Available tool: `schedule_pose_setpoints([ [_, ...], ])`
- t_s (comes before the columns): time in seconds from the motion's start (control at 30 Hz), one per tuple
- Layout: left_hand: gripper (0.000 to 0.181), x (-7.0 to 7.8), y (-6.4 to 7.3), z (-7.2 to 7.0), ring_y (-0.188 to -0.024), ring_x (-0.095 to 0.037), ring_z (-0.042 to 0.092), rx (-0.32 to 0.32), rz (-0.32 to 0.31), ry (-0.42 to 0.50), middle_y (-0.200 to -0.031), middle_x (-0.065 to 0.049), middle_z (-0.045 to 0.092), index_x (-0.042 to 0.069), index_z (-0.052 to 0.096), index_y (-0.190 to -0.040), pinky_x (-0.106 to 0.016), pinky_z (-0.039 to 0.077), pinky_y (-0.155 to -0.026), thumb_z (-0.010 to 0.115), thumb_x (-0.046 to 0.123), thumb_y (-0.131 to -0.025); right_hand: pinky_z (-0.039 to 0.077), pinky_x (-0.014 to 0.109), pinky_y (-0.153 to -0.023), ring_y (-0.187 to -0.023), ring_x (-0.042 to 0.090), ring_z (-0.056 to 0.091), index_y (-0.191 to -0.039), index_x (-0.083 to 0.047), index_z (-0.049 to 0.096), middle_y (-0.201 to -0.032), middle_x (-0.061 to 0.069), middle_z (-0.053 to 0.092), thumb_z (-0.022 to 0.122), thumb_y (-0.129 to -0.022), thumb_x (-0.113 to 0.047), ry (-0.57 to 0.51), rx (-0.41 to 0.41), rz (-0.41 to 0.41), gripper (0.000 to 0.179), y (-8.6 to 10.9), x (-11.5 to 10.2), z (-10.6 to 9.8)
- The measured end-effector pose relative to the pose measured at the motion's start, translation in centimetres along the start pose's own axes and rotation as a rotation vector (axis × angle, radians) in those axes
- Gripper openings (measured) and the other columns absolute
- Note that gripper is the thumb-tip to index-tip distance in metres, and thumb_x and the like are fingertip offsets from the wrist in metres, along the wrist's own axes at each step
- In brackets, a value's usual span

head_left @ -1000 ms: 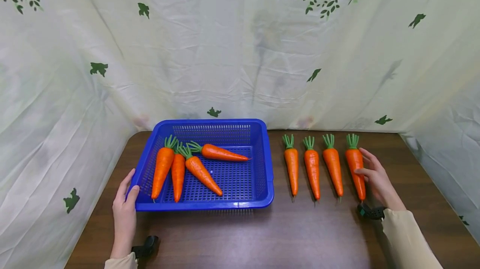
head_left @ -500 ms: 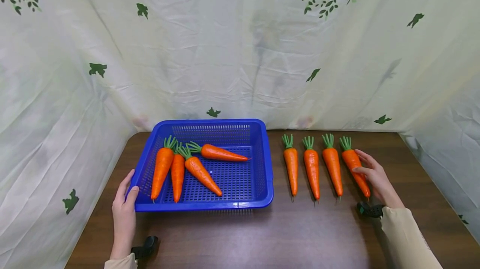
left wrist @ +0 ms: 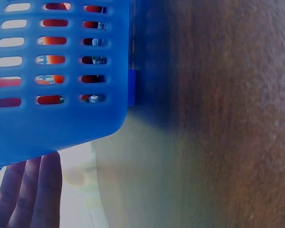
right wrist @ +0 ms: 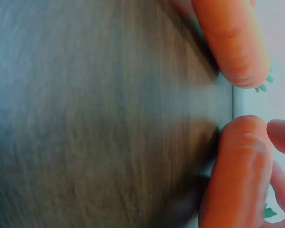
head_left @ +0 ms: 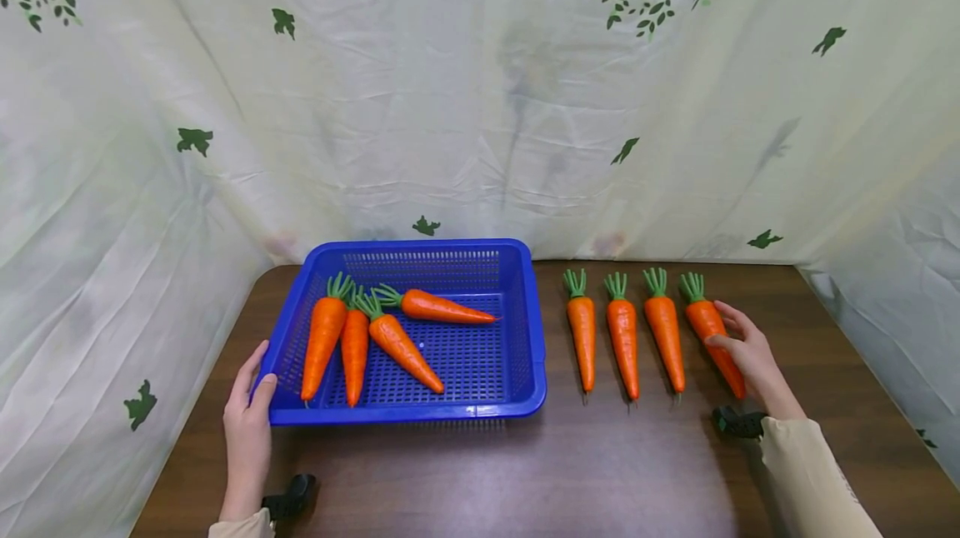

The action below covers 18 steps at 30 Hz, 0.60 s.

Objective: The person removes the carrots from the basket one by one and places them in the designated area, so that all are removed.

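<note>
The right hand point(head_left: 753, 359) pinches the outermost carrot point(head_left: 703, 317), its thumb laid across the orange body and its fingers at the far edge. Over the last second that carrot has swung round in the grip: its green top has moved away to the hand's left and its tip in toward the wrist, so it slants where it had stood nearly in line with its neighbours. This suggests the carrot is loose in its place and moving with the fingers; whether it has left the wooden table point(head_left: 510, 480) I cannot tell. Just left of the right hand, three carrots point(head_left: 664, 338) lie side by side as they did. The left hand point(head_left: 247, 421) grips the blue plastic basket point(head_left: 405, 415) at its near left corner, holding it steady. Four more carrots point(head_left: 450, 307) lie in the basket, to that hand's right, also unmoved.
</note>
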<state>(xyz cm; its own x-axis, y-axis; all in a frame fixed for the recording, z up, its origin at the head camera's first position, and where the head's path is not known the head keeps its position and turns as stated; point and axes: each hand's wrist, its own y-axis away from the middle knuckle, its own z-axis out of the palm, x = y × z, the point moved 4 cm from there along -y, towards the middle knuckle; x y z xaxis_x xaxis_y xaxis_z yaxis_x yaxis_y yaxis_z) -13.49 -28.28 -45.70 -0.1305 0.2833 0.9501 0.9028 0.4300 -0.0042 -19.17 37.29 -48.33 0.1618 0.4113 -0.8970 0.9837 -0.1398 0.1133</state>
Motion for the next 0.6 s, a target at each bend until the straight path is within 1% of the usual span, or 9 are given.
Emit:
schedule_pose_setpoints([
  [0.1, 0.046, 0.01, 0.0, 0.02, -0.134, -0.023, 0.034, 0.0, 0.004, 0.003, -0.151, -0.003, 0.035, 0.024, 0.038, -0.148, -0.042, 0.025, -0.111, 0.04, 0.03, -0.102, 0.038, 0.012, -0.073, -0.119, 0.042, 0.035, -0.148, 0.004, 0.021, -0.142, 0.037, 0.027, 0.053, -0.093, -0.003, 0.003, 0.008, 0.004, 0.064, 0.1, 0.04, -0.04],
  [0.17, 0.046, 0.01, 0.01, 0.01, -0.134, -0.023, 0.034, 0.002, 0.005, 0.004, -0.151, -0.003, 0.035, 0.024, 0.038, -0.148, -0.041, 0.025, -0.111, 0.04, 0.029, -0.103, 0.039, 0.011, -0.073, -0.117, 0.038, 0.037, -0.148, 0.004, 0.023, -0.141, 0.034, 0.029, 0.053, -0.093, -0.003, -0.019, 0.024, 0.002, 0.063, 0.17, 0.09, -0.07],
  [0.23, 0.046, 0.01, 0.0, 0.01, -0.134, -0.022, 0.034, 0.002, 0.005, 0.005, -0.151, -0.003, 0.035, 0.023, 0.038, -0.148, -0.041, 0.025, -0.111, 0.04, 0.029, -0.103, 0.04, 0.01, -0.073, -0.111, 0.027, 0.042, -0.147, 0.004, 0.025, -0.139, 0.029, 0.033, 0.053, -0.093, -0.003, -0.053, 0.047, -0.002, 0.062, 0.25, 0.21, -0.13],
  [0.33, 0.046, -0.02, -0.04, 0.04, -0.135, -0.023, 0.034, -0.001, 0.004, 0.005, -0.151, -0.003, 0.035, 0.024, 0.038, -0.148, -0.041, 0.025, -0.111, 0.04, 0.03, -0.103, 0.042, 0.01, -0.074, -0.102, 0.01, 0.043, -0.146, 0.001, 0.032, -0.128, 0.013, 0.042, 0.056, -0.092, -0.002, -0.148, 0.081, -0.012, 0.059, 0.43, 0.46, -0.28],
  [0.4, 0.046, -0.06, -0.07, 0.04, -0.135, -0.023, 0.034, -0.003, 0.004, 0.007, -0.151, -0.003, 0.035, 0.024, 0.038, -0.148, -0.041, 0.026, -0.111, 0.04, 0.03, -0.103, 0.043, 0.01, -0.075, -0.098, 0.003, 0.044, -0.145, -0.002, 0.037, -0.122, 0.003, 0.044, 0.057, -0.092, 0.0, -0.217, 0.093, -0.026, 0.057, 0.56, 0.59, -0.41],
  [0.47, 0.046, -0.1, -0.09, 0.03, -0.135, -0.022, 0.034, -0.003, 0.003, 0.006, -0.151, -0.003, 0.035, 0.024, 0.038, -0.148, -0.041, 0.026, -0.111, 0.04, 0.03, -0.103, 0.043, 0.011, -0.075, -0.098, 0.0, 0.044, -0.144, -0.006, 0.04, -0.119, -0.003, 0.043, 0.057, -0.092, 0.001, -0.267, 0.091, -0.039, 0.055, 0.68, 0.67, -0.52],
  [0.5, 0.046, -0.12, -0.1, 0.01, -0.135, -0.022, 0.034, -0.001, 0.004, 0.006, -0.151, -0.003, 0.035, 0.024, 0.038, -0.148, -0.041, 0.026, -0.111, 0.041, 0.03, -0.103, 0.044, 0.011, -0.075, -0.098, 0.001, 0.045, -0.143, -0.008, 0.041, -0.119, -0.004, 0.043, 0.057, -0.092, 0.002, -0.299, 0.088, -0.042, 0.055, 0.73, 0.69, -0.56],
  [0.6, 0.046, -0.13, -0.1, 0.01, -0.135, -0.023, 0.034, -0.002, 0.002, 0.004, -0.151, -0.003, 0.035, 0.024, 0.037, -0.148, -0.042, 0.026, -0.111, 0.04, 0.03, -0.103, 0.044, 0.01, -0.077, -0.103, 0.004, 0.044, -0.141, -0.015, 0.044, -0.124, 0.0, 0.041, 0.057, -0.092, 0.001, -0.326, 0.077, -0.046, 0.053, 0.86, 0.66, -0.67],
])
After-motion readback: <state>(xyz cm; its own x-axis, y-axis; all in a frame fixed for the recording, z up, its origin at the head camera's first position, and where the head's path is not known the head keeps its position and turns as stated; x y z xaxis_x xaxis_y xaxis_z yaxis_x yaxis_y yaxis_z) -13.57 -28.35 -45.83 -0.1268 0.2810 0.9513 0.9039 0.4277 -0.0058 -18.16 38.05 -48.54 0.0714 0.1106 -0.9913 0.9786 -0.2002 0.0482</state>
